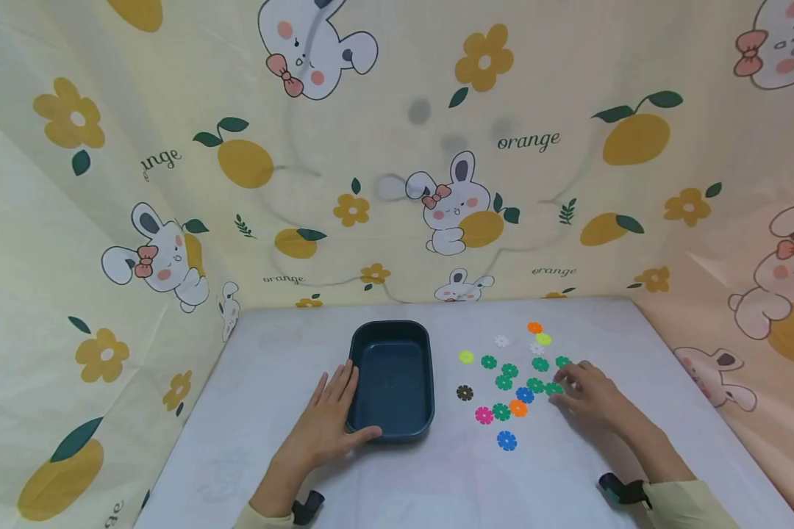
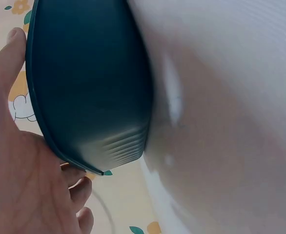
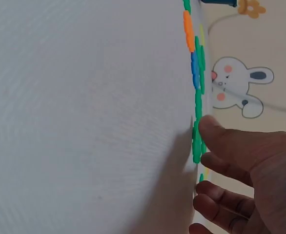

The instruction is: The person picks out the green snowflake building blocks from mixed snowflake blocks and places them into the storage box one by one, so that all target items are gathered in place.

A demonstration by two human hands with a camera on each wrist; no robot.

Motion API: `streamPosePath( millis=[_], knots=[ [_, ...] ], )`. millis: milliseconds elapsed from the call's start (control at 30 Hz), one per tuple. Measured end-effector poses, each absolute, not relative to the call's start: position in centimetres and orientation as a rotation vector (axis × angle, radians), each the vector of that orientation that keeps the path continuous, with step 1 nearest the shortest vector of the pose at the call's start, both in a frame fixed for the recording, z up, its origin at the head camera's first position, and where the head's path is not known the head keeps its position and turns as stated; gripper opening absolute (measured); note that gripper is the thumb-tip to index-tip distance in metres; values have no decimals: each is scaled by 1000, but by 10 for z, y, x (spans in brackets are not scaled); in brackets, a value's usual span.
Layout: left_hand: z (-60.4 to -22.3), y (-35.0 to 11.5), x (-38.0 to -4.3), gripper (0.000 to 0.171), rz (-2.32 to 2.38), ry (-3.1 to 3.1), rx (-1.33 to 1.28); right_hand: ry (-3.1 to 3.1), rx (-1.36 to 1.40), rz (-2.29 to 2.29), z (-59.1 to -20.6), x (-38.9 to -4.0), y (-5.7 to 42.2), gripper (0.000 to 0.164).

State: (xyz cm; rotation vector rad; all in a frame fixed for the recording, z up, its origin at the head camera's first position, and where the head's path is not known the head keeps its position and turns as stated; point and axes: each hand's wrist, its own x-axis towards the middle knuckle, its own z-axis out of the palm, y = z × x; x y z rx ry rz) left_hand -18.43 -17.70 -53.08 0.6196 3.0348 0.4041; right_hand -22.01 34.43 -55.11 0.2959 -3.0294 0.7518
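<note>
Now, tray point(image 1: 392, 382): my left hand point(image 1: 327, 422) touches its left side, fingers straight, thumb apart.
Green discs point(image 1: 535, 386): on the table point(image 1: 450, 492), right of the tray.
Right hand point(image 1: 592, 394): picking step, I judge; thumb and fingers apart beside the discs; next calls for a light pinch.

On my screen the tray point(image 1: 392, 382) shows dark teal against a white table point(image 1: 437, 488). I see green discs point(image 1: 509, 370), two blue discs point(image 1: 506, 441), two orange discs point(image 1: 534, 328), two bright yellow discs point(image 1: 466, 357), two white discs point(image 1: 501, 341), a pink disc point(image 1: 484, 416) and a blackish-brown disc point(image 1: 465, 393). The cloth point(image 1: 384, 125) looks cream, turning peach on the right, and is patterned with white rabbits point(image 1: 446, 239), pink bows point(image 1: 437, 196), mustard flowers point(image 1: 463, 67), oranges point(image 1: 245, 164), green leaves point(image 1: 234, 125) and dark lettering point(image 1: 528, 140). I read the sleeves point(image 1: 688, 507) as pale yellow-green, the wrist cameras point(image 1: 309, 507) as black.
</note>
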Motion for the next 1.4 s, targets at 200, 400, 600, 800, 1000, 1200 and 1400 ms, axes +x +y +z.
streamPosePath(
  millis=[200,400,600,800,1000,1200,1400],
  knots=[
    [-530,-175,-182,117,425,3028,605,-3038,269,764,-554,-222,345,28],
    [-530,-175,-182,119,424,3021,601,-3041,270,794,-551,-224,342,31],
    [-533,-175,-182,118,410,3025,609,-3094,240,898,-544,-229,333,37],
    [-533,-174,-183,118,416,3022,601,-3095,278,978,-541,-234,326,23],
    [-532,-174,-183,119,424,3005,586,-3002,390,1154,-530,-241,312,14],
    [-534,-173,-183,119,434,3005,580,-2907,485,1363,-518,-251,285,14],
    [-534,-174,-184,119,431,3004,580,-2836,564,1562,-508,-258,248,16]
  ],
)
